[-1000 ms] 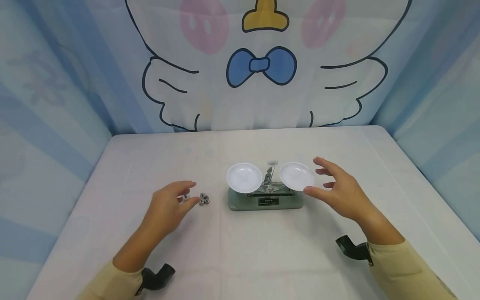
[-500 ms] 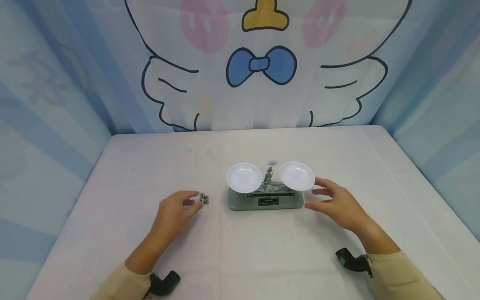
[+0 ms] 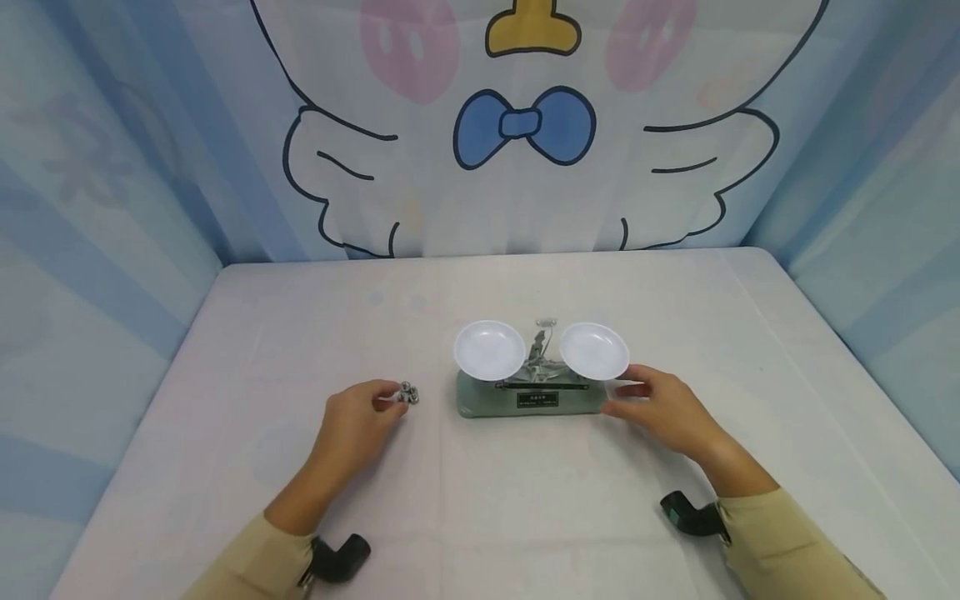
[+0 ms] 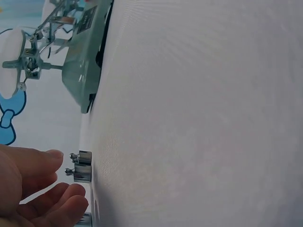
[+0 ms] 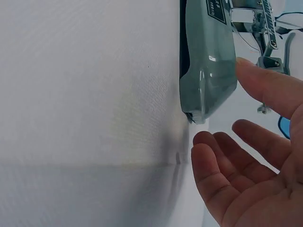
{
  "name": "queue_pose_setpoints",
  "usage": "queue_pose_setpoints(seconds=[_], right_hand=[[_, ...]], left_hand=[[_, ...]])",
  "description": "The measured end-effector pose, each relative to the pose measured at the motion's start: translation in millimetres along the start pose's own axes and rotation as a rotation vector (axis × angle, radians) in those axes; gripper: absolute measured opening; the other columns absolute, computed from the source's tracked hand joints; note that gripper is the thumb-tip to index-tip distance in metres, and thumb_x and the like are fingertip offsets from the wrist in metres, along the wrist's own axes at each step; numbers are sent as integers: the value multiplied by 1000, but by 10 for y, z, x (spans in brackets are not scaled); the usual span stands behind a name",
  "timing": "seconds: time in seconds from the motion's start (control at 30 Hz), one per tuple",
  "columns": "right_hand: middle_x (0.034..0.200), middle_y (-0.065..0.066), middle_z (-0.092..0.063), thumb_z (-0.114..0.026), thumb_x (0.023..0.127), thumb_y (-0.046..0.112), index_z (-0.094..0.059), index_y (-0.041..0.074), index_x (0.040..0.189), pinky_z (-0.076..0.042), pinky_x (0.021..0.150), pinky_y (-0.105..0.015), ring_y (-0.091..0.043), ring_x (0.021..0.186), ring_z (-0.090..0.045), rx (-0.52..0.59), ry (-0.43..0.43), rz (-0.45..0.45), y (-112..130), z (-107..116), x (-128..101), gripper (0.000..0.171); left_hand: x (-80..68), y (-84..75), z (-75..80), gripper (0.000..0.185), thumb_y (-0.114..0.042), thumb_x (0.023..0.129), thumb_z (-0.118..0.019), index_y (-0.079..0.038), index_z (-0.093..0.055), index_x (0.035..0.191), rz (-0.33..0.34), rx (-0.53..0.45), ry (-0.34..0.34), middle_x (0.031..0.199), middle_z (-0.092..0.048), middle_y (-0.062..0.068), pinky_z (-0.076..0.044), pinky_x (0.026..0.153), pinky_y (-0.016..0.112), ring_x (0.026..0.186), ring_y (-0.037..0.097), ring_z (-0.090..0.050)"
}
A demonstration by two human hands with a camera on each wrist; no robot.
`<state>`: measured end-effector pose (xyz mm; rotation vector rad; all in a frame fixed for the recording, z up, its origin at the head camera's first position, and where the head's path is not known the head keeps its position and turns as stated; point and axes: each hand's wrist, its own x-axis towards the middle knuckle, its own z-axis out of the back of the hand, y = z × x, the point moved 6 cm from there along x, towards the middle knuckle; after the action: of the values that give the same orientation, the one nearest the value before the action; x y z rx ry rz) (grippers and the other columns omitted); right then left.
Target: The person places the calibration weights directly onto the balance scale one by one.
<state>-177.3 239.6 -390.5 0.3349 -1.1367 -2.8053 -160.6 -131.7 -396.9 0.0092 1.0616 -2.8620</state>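
A balance scale with a green base [image 3: 531, 402] stands mid-table and carries a left white pan [image 3: 489, 349] and a right white pan [image 3: 594, 350]. A small cluster of metal weights [image 3: 408, 394] sits left of it. My left hand [image 3: 390, 399] reaches the weights. In the left wrist view its thumb and fingers [image 4: 71, 194] flank two weights [image 4: 81, 166] with a sliver of gap. My right hand [image 3: 622, 398] lies at the base's right end, under the right pan. In the right wrist view its relaxed fingers [image 5: 213, 161] are spread beside the base [image 5: 208, 61].
The white-covered table [image 3: 525, 517] is walled by blue striped curtains at both sides and a cartoon backdrop [image 3: 525, 125] behind. Black wrist mounts [image 3: 341, 560] sit at both cuffs near the front edge.
My left hand has slid right until its fingertips reach the weights. My right hand has dropped from beside the right pan to the right end of the scale base.
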Motion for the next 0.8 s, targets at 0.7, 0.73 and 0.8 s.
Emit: queue_pose_setpoints(seconds=[0.7, 0.73, 0.8], right_hand=[[113, -21, -70, -75, 88, 22, -64, -7, 122, -53, 84, -51, -39, 107, -65, -85, -42, 23, 57, -77, 124, 46], [113, -21, -70, -75, 88, 22, -64, -7, 122, -53, 84, -51, -39, 107, -65, -89, -47, 24, 55, -81, 125, 46], [113, -21, -70, -75, 88, 21, -63, -7, 122, -53, 84, -51, -40, 108, -64, -97, -58, 28, 57, -86, 124, 46]], left_hand=[[88, -28, -46, 20, -6, 88, -74, 4, -72, 106, -12, 78, 41, 92, -71, 11, -54, 76, 39, 86, 23, -65], [91, -29, -42, 19, -6, 88, -74, 3, -73, 104, -19, 81, 40, 90, -71, 11, -54, 75, 39, 84, 23, -65], [96, -30, -37, 17, -6, 88, -74, 3, -73, 103, -30, 83, 39, 88, -70, 10, -54, 74, 39, 82, 23, -65]])
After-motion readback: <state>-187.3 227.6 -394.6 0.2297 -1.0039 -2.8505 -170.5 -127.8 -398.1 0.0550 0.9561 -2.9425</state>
